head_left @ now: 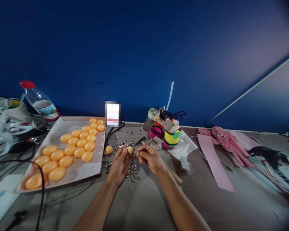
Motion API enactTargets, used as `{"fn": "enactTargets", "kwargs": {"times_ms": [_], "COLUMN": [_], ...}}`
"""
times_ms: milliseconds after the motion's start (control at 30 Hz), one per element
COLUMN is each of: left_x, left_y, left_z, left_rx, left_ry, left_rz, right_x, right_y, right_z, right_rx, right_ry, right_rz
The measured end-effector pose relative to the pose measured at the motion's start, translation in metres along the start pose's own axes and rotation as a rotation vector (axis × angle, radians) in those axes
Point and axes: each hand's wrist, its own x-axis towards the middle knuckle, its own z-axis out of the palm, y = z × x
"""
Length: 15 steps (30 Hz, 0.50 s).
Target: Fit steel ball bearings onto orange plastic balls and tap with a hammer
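Note:
Between the fingers of my left hand (121, 163) is an orange ping-pong ball (130, 149), partly covered with shiny silver pieces. My right hand (150, 158) is just to its right, thumb and fingertips pinched together; whatever they hold is too small to name. Under and around both hands lie many loose silver beads (133, 171). Another orange ball (108, 150) rests on the table left of my left hand. Further left, a white tray (88, 166) holds rows of similar orange balls (73, 141).
A bottle with a red cap (44, 106) and tangled white strips (4, 131) are at the left. Behind my right hand stand a clear jar (151, 120) and a yellow tape roll (171, 138). Pink ribbon (216, 163) lies at right. Black cables (42, 192) cross the left side.

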Motion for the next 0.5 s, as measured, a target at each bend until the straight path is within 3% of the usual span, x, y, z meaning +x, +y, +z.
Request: {"fn": "enactTargets", "kwargs": {"times_ms": [200, 500], "left_x": [-0.0007, -0.0045], "left_y": [-0.0033, -0.0025], "left_z": [-0.0006, 0.0054], "left_rx": [0.024, 0.056], "left_ry": [-0.012, 0.007], "left_rz": [-0.016, -0.016], "right_x": [0.0022, 0.0001], "right_y": [0.009, 0.0099], "right_z": [0.006, 0.008], "right_rx": [-0.23, -0.205], "right_ry": [0.101, 0.063], "right_rz": [-0.109, -0.011]}}
